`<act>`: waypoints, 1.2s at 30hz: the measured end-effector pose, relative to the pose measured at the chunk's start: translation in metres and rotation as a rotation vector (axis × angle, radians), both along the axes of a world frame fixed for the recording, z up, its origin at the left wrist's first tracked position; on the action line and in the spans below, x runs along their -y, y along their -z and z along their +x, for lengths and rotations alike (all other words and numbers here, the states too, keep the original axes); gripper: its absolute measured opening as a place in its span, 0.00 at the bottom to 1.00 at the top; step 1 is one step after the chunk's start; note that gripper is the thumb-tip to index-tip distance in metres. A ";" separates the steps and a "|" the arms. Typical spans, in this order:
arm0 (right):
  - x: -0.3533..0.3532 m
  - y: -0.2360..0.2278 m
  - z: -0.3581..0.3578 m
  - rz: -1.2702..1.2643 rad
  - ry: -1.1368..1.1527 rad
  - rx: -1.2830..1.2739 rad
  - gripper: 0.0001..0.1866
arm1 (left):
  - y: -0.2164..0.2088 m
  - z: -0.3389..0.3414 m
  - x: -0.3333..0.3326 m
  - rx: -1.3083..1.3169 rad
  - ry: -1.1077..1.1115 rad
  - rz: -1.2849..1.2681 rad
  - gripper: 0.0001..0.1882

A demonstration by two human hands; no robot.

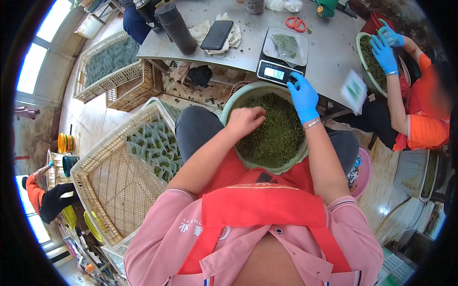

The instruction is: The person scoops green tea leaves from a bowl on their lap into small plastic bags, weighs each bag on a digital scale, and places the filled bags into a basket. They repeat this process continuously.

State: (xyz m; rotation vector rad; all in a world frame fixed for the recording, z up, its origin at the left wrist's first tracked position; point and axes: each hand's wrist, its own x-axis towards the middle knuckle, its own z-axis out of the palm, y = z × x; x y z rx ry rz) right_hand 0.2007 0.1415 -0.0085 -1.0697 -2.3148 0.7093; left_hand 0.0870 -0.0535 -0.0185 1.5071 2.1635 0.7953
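A pale green basin (230, 106) full of small green grains (274, 138), like green peppercorns, rests between my knees. My bare left hand (245, 121) is over the grains at the basin's left side. Its fingers are curled closed, and whatever they may hold is hidden. In a blue glove, my right hand (304, 97) is above the basin's far right rim. Its thumb and forefinger are apart, beside the front right corner of a digital scale (274, 72) with a lit display. A clear bag of green grains (286, 46) lies on the scale's plate.
The metal table (329, 52) also holds red scissors (296, 24), a phone (217, 35) on a cloth and a dark tumbler (175, 28). To my left, a plastic crate (107, 190) contains several filled bags (157, 148). A gloved co-worker (420, 109) works over another basin (361, 52) at right.
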 end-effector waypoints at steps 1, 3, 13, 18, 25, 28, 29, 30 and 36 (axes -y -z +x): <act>0.001 0.001 0.001 0.026 -0.053 0.028 0.11 | -0.003 -0.006 -0.005 -0.003 -0.003 0.013 0.13; 0.005 0.002 0.001 0.081 -0.158 0.079 0.11 | -0.009 -0.027 -0.014 -0.102 -0.058 0.086 0.13; -0.001 -0.017 -0.021 0.362 -0.102 -0.293 0.16 | 0.002 -0.120 -0.034 0.366 -0.523 0.288 0.12; -0.030 -0.015 -0.058 0.378 -0.084 0.093 0.13 | -0.017 -0.085 -0.038 0.056 -0.400 0.213 0.12; 0.020 -0.079 -0.086 0.553 -0.488 0.325 0.07 | -0.015 -0.092 -0.048 -0.577 -0.442 0.533 0.28; 0.059 -0.084 -0.087 0.566 -0.578 0.083 0.07 | -0.030 -0.083 -0.046 -0.241 -0.452 0.114 0.26; 0.060 -0.076 -0.091 0.509 -0.559 0.157 0.07 | -0.038 -0.078 -0.047 -0.095 -0.482 -0.029 0.25; 0.059 -0.064 -0.097 0.453 -0.539 0.232 0.08 | -0.019 -0.080 -0.047 -0.133 -0.460 0.094 0.26; 0.056 -0.051 -0.099 0.357 -0.606 0.272 0.10 | -0.001 -0.081 -0.041 -0.262 -0.493 0.172 0.31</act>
